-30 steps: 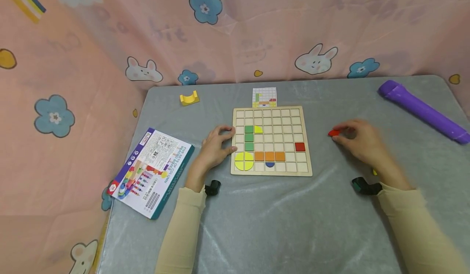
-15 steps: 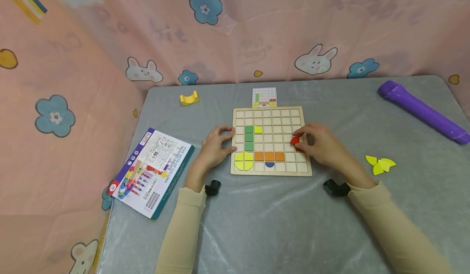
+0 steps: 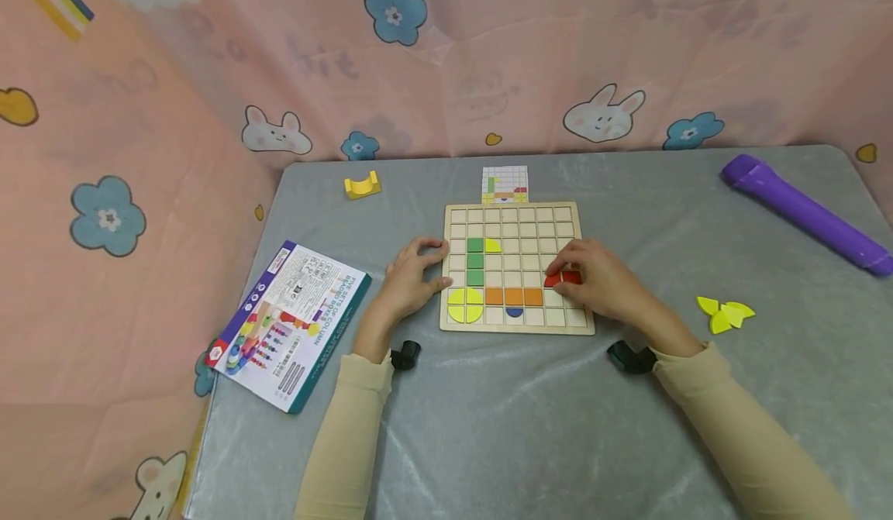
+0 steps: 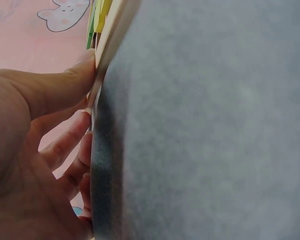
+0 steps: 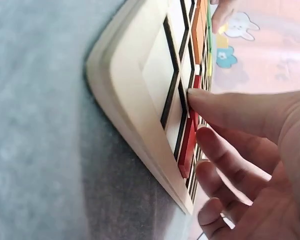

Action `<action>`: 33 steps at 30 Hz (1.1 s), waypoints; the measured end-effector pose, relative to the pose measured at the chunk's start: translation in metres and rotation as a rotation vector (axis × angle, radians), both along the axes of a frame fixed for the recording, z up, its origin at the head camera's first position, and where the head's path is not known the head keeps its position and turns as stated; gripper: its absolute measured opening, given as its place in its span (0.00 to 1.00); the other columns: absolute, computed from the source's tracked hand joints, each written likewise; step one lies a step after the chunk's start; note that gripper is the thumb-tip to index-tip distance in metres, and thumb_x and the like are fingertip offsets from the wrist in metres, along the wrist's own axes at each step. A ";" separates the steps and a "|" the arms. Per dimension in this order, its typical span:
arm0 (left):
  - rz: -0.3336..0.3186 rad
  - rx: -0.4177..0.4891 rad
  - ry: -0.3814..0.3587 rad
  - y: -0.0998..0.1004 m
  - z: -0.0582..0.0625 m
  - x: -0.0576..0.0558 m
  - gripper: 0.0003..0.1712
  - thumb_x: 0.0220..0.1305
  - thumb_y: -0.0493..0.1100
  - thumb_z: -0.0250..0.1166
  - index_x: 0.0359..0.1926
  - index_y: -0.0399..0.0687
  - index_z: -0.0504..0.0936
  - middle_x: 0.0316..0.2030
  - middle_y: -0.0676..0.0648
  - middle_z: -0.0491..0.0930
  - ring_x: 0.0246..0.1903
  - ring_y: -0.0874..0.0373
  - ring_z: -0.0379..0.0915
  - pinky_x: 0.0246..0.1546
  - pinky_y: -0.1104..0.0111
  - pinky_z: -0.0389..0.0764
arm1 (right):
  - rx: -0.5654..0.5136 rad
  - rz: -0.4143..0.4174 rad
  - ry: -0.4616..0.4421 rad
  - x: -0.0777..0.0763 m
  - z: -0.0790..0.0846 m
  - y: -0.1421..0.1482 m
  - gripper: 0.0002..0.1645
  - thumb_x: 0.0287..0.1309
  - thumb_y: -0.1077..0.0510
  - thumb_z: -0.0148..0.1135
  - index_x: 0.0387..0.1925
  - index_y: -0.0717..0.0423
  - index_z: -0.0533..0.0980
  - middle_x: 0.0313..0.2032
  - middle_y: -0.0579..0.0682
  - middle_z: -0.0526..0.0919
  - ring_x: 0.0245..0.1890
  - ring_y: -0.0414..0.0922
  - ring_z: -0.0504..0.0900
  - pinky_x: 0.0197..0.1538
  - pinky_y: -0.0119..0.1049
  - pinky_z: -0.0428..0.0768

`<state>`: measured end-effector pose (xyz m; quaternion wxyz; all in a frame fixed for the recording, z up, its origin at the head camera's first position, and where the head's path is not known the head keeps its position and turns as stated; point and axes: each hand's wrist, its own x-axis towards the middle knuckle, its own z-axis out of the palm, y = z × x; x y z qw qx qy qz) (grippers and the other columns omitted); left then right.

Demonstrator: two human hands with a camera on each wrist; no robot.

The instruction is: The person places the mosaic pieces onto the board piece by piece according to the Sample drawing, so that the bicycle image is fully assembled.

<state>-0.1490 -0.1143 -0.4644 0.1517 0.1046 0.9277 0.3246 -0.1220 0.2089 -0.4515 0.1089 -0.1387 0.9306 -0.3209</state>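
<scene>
A wooden grid board lies mid-table with coloured tiles in its cells. My left hand rests at its left side; in the left wrist view the thumb presses on the rim and the other fingers are loosely bent. With thumb and forefinger, my right hand pinches a small red tile at a cell beside a red square tile. In the right wrist view the thumb tip covers part of the held tile, and the red square tile sits just below the fingers.
Behind the board lies a pattern card. Several yellow tiles lie to the right, a purple tube beyond them. A printed box is at the left, and a yellow curved block stands near the back edge.
My right hand has carried the red tile leftward from the table onto the board and lowered it to a cell left of the red square. The left hand has stayed at the board's edge.
</scene>
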 end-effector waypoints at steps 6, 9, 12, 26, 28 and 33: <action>-0.006 -0.005 0.003 0.001 0.000 0.000 0.39 0.71 0.47 0.71 0.79 0.54 0.69 0.79 0.49 0.62 0.80 0.46 0.54 0.73 0.45 0.56 | -0.023 -0.016 -0.038 0.004 0.002 0.005 0.16 0.62 0.63 0.73 0.52 0.61 0.84 0.52 0.60 0.79 0.54 0.57 0.71 0.56 0.54 0.74; -0.008 -0.001 0.001 0.002 0.001 0.000 0.38 0.72 0.47 0.71 0.79 0.54 0.69 0.79 0.49 0.62 0.80 0.46 0.54 0.73 0.44 0.55 | -0.043 -0.040 -0.060 0.008 0.003 0.013 0.19 0.63 0.62 0.74 0.54 0.62 0.82 0.54 0.62 0.77 0.56 0.58 0.70 0.59 0.57 0.73; -0.007 0.002 -0.001 0.002 0.002 0.000 0.38 0.72 0.47 0.71 0.79 0.54 0.69 0.79 0.49 0.62 0.80 0.46 0.53 0.73 0.44 0.55 | -0.054 -0.053 -0.051 0.013 0.002 0.027 0.20 0.63 0.61 0.75 0.55 0.63 0.81 0.57 0.64 0.76 0.59 0.61 0.70 0.66 0.62 0.70; -0.002 -0.005 0.004 -0.001 0.004 0.002 0.38 0.71 0.47 0.71 0.78 0.53 0.69 0.79 0.49 0.62 0.81 0.45 0.53 0.73 0.43 0.56 | 0.047 -0.189 0.025 0.051 -0.006 0.126 0.25 0.60 0.58 0.79 0.55 0.65 0.82 0.59 0.70 0.76 0.57 0.67 0.70 0.53 0.59 0.67; -0.010 -0.001 0.008 -0.001 0.003 0.002 0.38 0.72 0.47 0.71 0.79 0.53 0.69 0.79 0.48 0.62 0.80 0.45 0.53 0.74 0.43 0.56 | 0.064 -0.205 0.025 0.057 -0.006 0.139 0.26 0.59 0.59 0.79 0.55 0.67 0.81 0.58 0.72 0.76 0.56 0.68 0.71 0.53 0.60 0.67; -0.010 0.006 0.004 0.001 0.003 0.002 0.38 0.72 0.47 0.71 0.79 0.53 0.69 0.79 0.49 0.62 0.80 0.45 0.53 0.73 0.43 0.55 | 0.098 -0.221 -0.003 0.070 -0.004 0.164 0.30 0.59 0.61 0.78 0.57 0.72 0.78 0.56 0.76 0.75 0.55 0.71 0.71 0.55 0.68 0.66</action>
